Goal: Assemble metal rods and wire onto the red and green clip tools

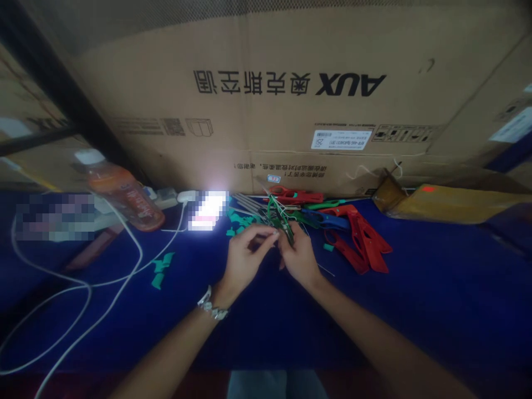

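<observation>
My right grip holds a slender dark-green object; whether my left grip, beside it, pinches anything, I cannot tell; behind, a brown cardboard carton reads "AUX", upside down.

The left hand and right hand are bare, and so are the slender forearms. A silvery bracelet of chunky, pale, shiny pieces circles the left wrist, its finer detail blurred. At the bottom edge shows some plain, pale blue-grey clothing, dimly lit.
</observation>
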Available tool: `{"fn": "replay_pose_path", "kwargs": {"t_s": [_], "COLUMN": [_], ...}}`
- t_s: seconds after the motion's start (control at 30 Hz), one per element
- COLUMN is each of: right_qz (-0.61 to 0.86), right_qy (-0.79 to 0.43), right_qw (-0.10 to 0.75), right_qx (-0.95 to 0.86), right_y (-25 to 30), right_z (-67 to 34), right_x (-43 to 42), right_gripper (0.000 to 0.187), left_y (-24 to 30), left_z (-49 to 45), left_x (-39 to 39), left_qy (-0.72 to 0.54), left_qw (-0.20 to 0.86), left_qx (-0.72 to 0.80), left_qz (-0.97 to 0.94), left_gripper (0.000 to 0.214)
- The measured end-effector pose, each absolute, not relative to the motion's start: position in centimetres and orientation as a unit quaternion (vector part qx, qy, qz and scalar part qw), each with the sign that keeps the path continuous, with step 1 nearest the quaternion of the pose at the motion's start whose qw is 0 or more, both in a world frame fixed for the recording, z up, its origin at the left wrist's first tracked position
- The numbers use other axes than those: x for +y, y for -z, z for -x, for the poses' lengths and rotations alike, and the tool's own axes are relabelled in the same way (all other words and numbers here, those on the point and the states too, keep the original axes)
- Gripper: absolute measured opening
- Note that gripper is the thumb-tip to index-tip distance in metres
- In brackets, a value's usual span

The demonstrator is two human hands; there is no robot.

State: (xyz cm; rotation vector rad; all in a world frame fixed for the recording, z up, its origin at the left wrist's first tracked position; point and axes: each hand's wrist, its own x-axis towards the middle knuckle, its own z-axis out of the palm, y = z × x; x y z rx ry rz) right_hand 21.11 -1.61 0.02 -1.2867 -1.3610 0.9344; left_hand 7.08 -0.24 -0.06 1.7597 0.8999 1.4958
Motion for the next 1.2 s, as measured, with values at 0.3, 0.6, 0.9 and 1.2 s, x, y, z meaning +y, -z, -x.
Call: {"fn": "replay_pose_path", "kwargs": {"t_s": [0.3,0.6,0.9,1.2], "right_qz": [0.543,0.552,0.553,0.546], "right_qy": [-0.373,-0.371,-0.378,-0.387], "right_qw": [0.494,0.477,0.471,0.482], "right_qx": [-0.567,-0.574,-0.574,-0.566], "right_y": [0.0,0.0,-0.1,0.0], "right_z": [-20.8,-20.6,-20.4,-20.3], "right_x": [-1.8,-1.8,-1.9,-1.9], "right_gripper": [0.019,0.023,0.026,0.029], "left_y": [-0.2,-0.4,0.0,0.4], "left_z": [-8.1,-8.4,-8.5,-8.9], "left_x": [-0.7,-0.4,-0.5,-0.3], "left_qy": [-0.601,-0.602,-0.595,-0.618], "left_qw": [0.229,0.299,0.327,0.383], "left_qx": [0.365,0.384,0.385,0.366], "left_qz": [-0.673,-0.633,-0.625,-0.580], "left_gripper": [0.008,0.012,0.015,0.016]}}
